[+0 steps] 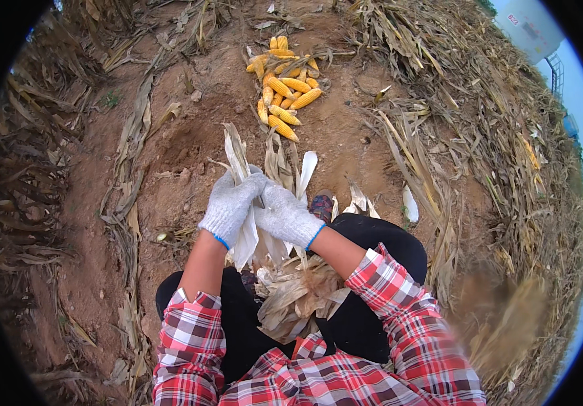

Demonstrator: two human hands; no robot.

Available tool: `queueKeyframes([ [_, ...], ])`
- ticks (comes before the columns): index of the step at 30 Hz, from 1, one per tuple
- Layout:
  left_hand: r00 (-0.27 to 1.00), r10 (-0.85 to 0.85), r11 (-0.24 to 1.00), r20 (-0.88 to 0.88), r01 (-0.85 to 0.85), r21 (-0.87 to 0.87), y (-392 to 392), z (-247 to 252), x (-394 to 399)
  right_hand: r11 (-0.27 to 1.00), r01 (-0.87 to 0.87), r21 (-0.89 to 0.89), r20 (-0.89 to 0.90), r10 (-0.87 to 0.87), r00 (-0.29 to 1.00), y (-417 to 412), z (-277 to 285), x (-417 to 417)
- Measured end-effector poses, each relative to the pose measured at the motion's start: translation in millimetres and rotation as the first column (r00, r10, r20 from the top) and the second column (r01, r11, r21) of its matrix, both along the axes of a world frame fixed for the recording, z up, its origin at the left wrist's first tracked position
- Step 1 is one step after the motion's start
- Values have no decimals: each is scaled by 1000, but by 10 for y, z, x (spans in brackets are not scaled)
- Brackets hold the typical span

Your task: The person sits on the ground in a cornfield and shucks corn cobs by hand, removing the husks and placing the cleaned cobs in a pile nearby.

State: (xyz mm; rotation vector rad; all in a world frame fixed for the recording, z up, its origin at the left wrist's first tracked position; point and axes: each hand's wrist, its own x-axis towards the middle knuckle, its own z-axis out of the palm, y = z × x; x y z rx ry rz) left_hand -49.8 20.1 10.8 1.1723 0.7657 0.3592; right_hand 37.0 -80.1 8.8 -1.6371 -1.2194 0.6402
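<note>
My left hand (233, 203), in a grey-white knit glove with a blue cuff edge, is closed around dry corn husk (236, 147) whose leaves stick out above the fingers. My right hand (286, 209), gloved the same way, presses against the left one and grips the husk too. Pale husk leaves (245, 246) hang below both hands. Whether an ear of corn is inside the grip is hidden by the gloves. Beyond the hands, a heap of husked yellow corn ears (286, 91) lies on the bare soil.
Loose husks (296, 299) pile up between my black-trousered knees (388, 238). A patterned shoe (321, 207) shows past the right hand. Dry corn stalks (423, 152) cover the ground at right, and more stalks (22, 188) at left. A white tank-like structure (530, 30) stands far off.
</note>
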Motion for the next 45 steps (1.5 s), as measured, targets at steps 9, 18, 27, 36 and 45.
queueKeyframes([
  [9, 912, 404, 914, 74, -406, 13, 199, 54, -35, 980, 78, -181, 245, -31, 969, -173, 152, 306],
  [18, 914, 405, 901, 9, -400, 166, 180, 152, -33, 980, 153, -126, -18, -157, 987, -227, 357, 548],
  [27, 928, 372, 915, -23, -363, 178, 129, 184, 11, 815, -224, -535, 382, 470, 796, -160, 258, 100],
  [36, 949, 309, 951, 58, -306, -45, 64, 302, 2, 820, -247, -516, 62, 323, 944, -71, 362, 19],
  [45, 968, 183, 982, 170, -189, 20, 18, 417, 48, 975, -101, -198, -217, 57, 975, -4, 266, 162],
])
